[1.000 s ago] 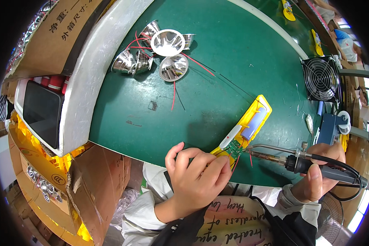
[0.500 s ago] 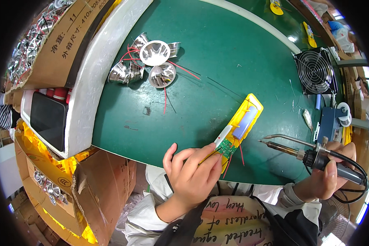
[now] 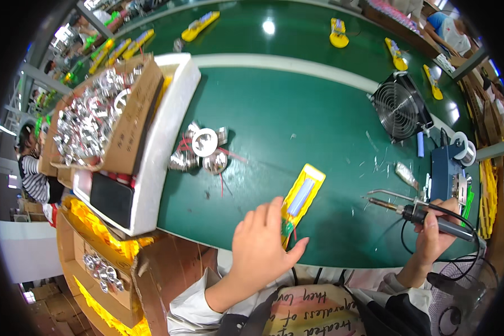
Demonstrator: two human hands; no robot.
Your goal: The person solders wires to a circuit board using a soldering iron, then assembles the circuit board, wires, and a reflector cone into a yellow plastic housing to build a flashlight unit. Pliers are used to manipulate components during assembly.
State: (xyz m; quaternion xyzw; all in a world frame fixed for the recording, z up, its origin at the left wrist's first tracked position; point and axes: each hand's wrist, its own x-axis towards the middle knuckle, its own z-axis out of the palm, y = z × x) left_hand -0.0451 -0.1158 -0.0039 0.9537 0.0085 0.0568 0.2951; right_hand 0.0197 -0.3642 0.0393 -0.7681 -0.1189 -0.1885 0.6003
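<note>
My left hand (image 3: pixel 261 241) lies over the lower end of a yellow plastic housing (image 3: pixel 313 172), fingers stretched along its left side and thumb out to the right. A blue-purple cylindrical battery (image 3: pixel 301 197) sits in the housing. Below it, part of a green circuit board (image 3: pixel 287 228) shows beside my fingers; the rest is covered. A short red wire sticks out near my thumb. My right hand (image 3: pixel 433 238) is closed around the black handle of a soldering iron (image 3: pixel 414 213), whose tip points left, above the bench and apart from the housing. A thin metal tube runs along the iron.
Silver reflector cups (image 3: pixel 214 161) with red wires lie at the bench's left. A cardboard box (image 3: pixel 130 140) of reflectors stands beyond a white foam tray (image 3: pixel 171 123). On the right are a black fan (image 3: pixel 400 106), a blue soldering station (image 3: pixel 443 168) and a solder spool (image 3: pixel 463 148). Yellow housings lie on the far belt.
The view has tilted up, showing more of the far belt. My left hand's fingers have spread and moved over the board. The soldering iron stays in my right hand, apart from the housing.
</note>
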